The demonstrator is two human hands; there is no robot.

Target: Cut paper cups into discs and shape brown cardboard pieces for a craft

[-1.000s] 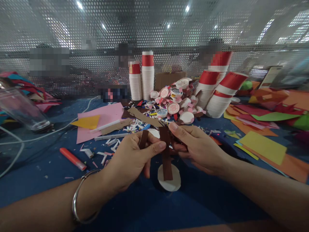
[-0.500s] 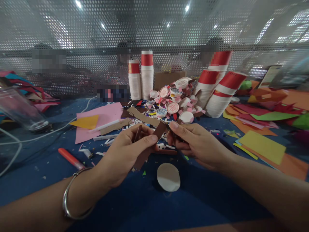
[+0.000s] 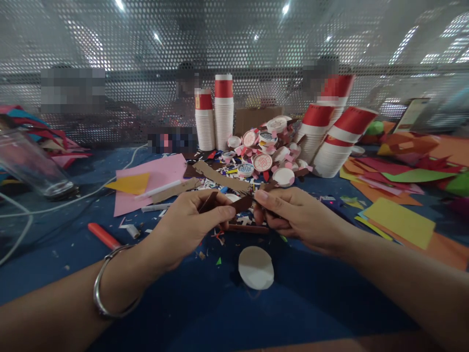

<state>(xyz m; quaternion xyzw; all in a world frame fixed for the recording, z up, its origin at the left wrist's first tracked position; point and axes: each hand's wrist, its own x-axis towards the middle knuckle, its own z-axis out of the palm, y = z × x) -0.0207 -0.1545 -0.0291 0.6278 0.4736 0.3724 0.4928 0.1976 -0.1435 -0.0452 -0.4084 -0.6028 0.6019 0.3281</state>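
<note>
My left hand (image 3: pixel 200 222) pinches a dark brown paper strip (image 3: pixel 242 203) between thumb and fingers. The strip's end points toward my right hand (image 3: pixel 296 210), whose thumb and fingers are pressed together just beside it. What lies inside the right fingers is mostly hidden, and I cannot make it out. Another brown piece (image 3: pixel 208 201) shows above the left fingers. Below both hands, a pale paper disc (image 3: pixel 256 268) lies flat on the blue table. A narrow brown strip (image 3: pixel 247 229) rests on the table behind the fingertips.
Paper scraps and a heap of decorated white discs (image 3: pixel 262 162) lie beyond my hands. Stacked paper cups (image 3: pixel 224 122) stand behind; more stacks (image 3: pixel 331 151) lean at right. Coloured sheets (image 3: pixel 399 222) spread on the right. A red marker (image 3: pixel 103 236) and a clear cup (image 3: pixel 36 166) are left.
The brown strip has tilted lower, and its end now sits slightly apart from the right fingertips. My left hand has shifted a little left. The disc stays put.
</note>
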